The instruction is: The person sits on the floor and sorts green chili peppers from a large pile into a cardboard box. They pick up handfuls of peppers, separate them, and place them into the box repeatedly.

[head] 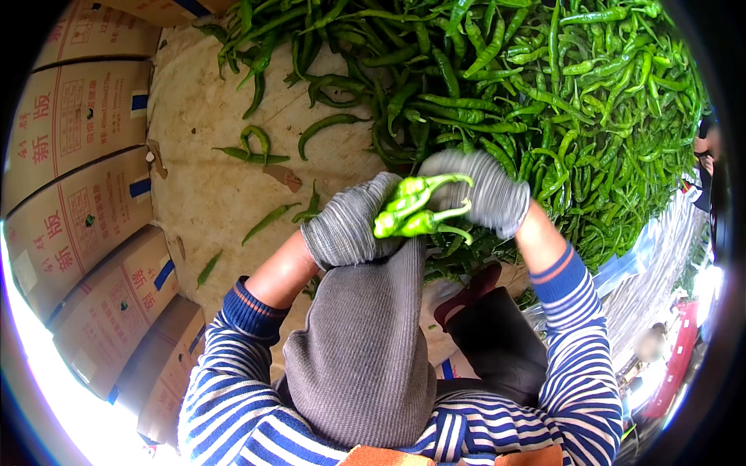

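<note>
My left hand [355, 224], in a grey knitted glove, is closed around a small bunch of green chili peppers [405, 218]. Their stem ends point up and to the right. My right hand [481, 189], gloved the same way, is just right of the bunch, at the near edge of a large heap of green chili peppers [588, 110]. Motion blurs this hand and its fingers are hidden, so whether it grips anything cannot be made out. Grey ribbed cloth [364, 349] lies below the hands, between my striped sleeves.
Printed cardboard boxes [81, 110] line the left side. A few loose peppers [250, 151] lie on the pale, dirt-marked ground sheet [198, 110]. A dark boot [472, 291] is below my right hand. Clear plastic sheeting [647, 297] spreads at the right, with part of a person [705, 151] at the rim.
</note>
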